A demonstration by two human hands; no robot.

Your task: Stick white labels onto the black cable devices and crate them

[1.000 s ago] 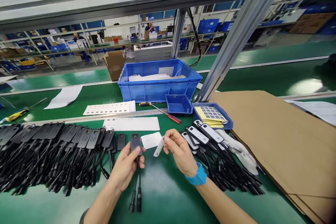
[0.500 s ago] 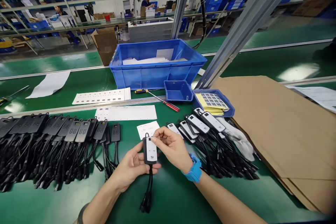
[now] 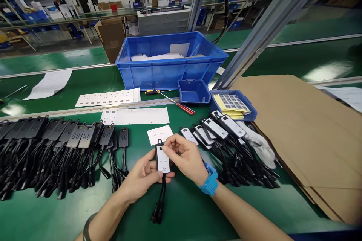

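Observation:
Upright in my left hand (image 3: 143, 179) is a small black controller box (image 3: 157, 165) with a hanging loop on top and black cables (image 3: 158, 207) dangling below. My left fingers wrap behind it, and the thumb lies at its lower front edge. A white label (image 3: 163, 162) with a dark window and printed marks covers most of its front. My right hand (image 3: 185, 158) pinches at the label's upper right corner, thumb and forefinger close together. Unlabelled black controllers (image 3: 82, 135) lie in a row at left; white-faced ones (image 3: 216, 128) are piled at right.
Behind my hands lie a handwritten note (image 3: 158, 134) and a label sheet (image 3: 141, 116). Farther back are screwdrivers (image 3: 185, 109), a small blue bin (image 3: 194, 97), a blue tray of yellow-backed sheets (image 3: 253, 115) and a large blue crate (image 3: 169, 71). Cardboard (image 3: 305, 131) covers the right side.
My left thumb has shifted up onto the label's lower edge. The right hand stays pinched at the upper corner. The camera view has tilted slightly down.

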